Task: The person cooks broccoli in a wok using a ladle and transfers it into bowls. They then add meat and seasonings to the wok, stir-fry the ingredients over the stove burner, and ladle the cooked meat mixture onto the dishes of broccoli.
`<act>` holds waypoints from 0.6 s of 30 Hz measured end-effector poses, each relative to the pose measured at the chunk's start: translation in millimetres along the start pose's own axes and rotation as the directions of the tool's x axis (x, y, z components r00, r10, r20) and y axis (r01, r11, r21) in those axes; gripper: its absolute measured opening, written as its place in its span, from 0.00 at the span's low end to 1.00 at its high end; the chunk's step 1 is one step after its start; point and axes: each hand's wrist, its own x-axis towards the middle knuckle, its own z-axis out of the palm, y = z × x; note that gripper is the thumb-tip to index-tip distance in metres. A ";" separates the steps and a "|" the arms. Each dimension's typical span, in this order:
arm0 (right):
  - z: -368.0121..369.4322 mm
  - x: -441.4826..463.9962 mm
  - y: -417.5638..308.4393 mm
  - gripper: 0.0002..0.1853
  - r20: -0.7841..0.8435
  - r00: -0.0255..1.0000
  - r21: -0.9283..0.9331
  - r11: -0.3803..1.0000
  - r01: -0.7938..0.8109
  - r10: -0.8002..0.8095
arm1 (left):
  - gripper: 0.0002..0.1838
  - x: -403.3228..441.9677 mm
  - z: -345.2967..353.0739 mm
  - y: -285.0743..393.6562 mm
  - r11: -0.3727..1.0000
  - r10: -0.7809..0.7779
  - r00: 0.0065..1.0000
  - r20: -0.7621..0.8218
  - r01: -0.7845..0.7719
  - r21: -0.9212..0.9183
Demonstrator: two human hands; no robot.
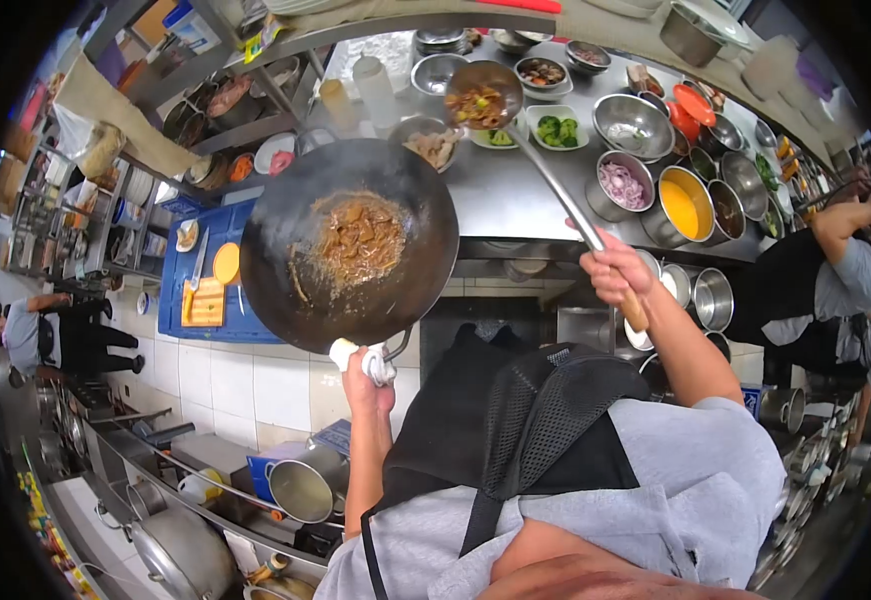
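Observation:
My left hand (368, 388) is closed on a folded white cloth (380, 368) at the rim loop of a large dark wok (276, 250). The wok is lifted and tilted toward me, with brown saucy meat (361, 238) at its middle. Fingers of my right hand (618, 270) wrap around the long handle of a ladle (556, 188), near its wooden end. Its bowl, holding cooked food pieces (479, 105), hangs over the steel counter beyond the wok, apart from it.
On the steel counter (501, 205) stand a plate of broccoli (558, 130), a pot of chopped onion (623, 187) and a pot of yellow liquid (683, 208). A knife (200, 262) lies on a blue table (178, 300) at left. Co-workers (821, 270) (46, 335) stand on both sides.

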 end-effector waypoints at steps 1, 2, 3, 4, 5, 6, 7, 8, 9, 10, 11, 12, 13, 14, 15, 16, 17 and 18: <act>-7.6 5.7 -9.5 0.32 -0.047 0.998 -0.054 0.998 0.026 -0.029 | 0.09 -0.3 -1.8 0.2 1.000 -0.001 1.000 0.030 0.001 -0.006; -17.3 11.6 -19.6 0.32 -0.095 0.994 -0.108 0.993 0.048 -0.059 | 0.09 -0.2 -2.7 -0.6 1.000 -0.004 0.998 0.059 0.005 -0.012; -29.7 23.9 -21.3 0.32 -0.099 0.993 -0.106 0.993 0.054 -0.064 | 0.09 6.2 -10.3 -1.0 1.000 -0.006 0.999 0.044 0.006 -0.017; -41.1 37.2 -22.4 0.33 -0.158 0.984 -0.141 0.988 0.057 -0.079 | 0.09 11.3 -18.7 -0.6 1.000 -0.009 0.999 0.047 0.009 -0.011; -51.9 50.8 -22.2 0.33 -0.213 0.973 -0.175 0.983 0.055 -0.093 | 0.09 16.1 -27.6 1.3 1.000 -0.009 1.000 0.023 0.010 -0.019; -64.3 65.4 -21.4 0.33 -0.211 0.973 -0.172 0.984 0.055 -0.091 | 0.08 22.0 -33.2 1.9 1.000 -0.008 1.000 -0.004 0.008 -0.030; -75.4 78.7 -19.9 0.34 -0.273 0.958 -0.213 0.976 0.034 -0.092 | 0.07 20.0 -31.7 6.3 1.000 0.000 0.999 -0.043 -0.002 -0.029; -86.7 88.6 -16.6 0.35 -0.332 0.939 -0.252 0.968 0.004 -0.091 | 0.07 22.1 -36.6 7.0 0.999 0.002 0.999 -0.054 -0.004 -0.031; -95.5 96.0 -15.9 0.35 -0.327 0.942 -0.252 0.968 -0.010 -0.075 | 0.07 24.1 -42.0 7.5 0.999 0.000 0.998 -0.061 -0.003 -0.044; -104.5 100.0 -18.2 0.36 -0.361 0.927 -0.288 0.958 -0.005 -0.104 | 0.06 22.1 -44.5 5.9 0.998 -0.001 0.997 -0.071 -0.003 -0.056; -113.5 100.8 -23.7 0.38 -0.393 0.910 -0.323 0.946 -0.001 -0.133 | 0.07 18.5 -42.3 0.5 0.998 0.024 0.994 -0.102 -0.030 -0.061; -117.7 102.8 -29.0 0.38 -0.386 0.915 -0.322 0.947 -0.015 -0.117 | 0.07 14.8 -41.1 -3.1 0.997 0.029 0.992 -0.119 -0.037 -0.066; -121.6 101.6 -36.4 0.39 -0.397 0.905 -0.369 0.929 -0.004 -0.154 | 0.07 9.4 -37.9 -6.1 0.997 0.040 0.991 -0.129 -0.048 -0.062; -125.4 98.0 -42.1 0.40 -0.410 0.891 -0.413 0.911 0.008 -0.193 | 0.07 3.4 -34.5 -8.9 0.997 0.048 0.990 -0.136 -0.056 -0.052; -129.6 97.0 -50.9 0.42 -0.407 0.893 -0.436 0.900 -0.005 -0.192 | 0.08 -2.8 -29.5 -10.2 0.997 0.060 0.988 -0.144 -0.067 -0.042; -132.4 104.0 -59.9 0.42 -0.398 0.897 -0.440 0.898 0.000 -0.195 | 0.08 0.2 -27.5 -11.6 0.996 0.069 0.987 -0.142 -0.076 -0.046; -135.4 107.7 -62.5 0.42 -0.409 0.892 -0.481 0.876 -0.031 -0.193 | 0.08 1.4 -30.2 -11.7 0.995 0.069 0.986 -0.151 -0.079 -0.066; -135.8 108.9 -65.5 0.43 -0.421 0.886 -0.521 0.851 -0.063 -0.192 | 0.08 2.3 -31.3 -12.7 0.993 0.066 0.985 -0.160 -0.081 -0.087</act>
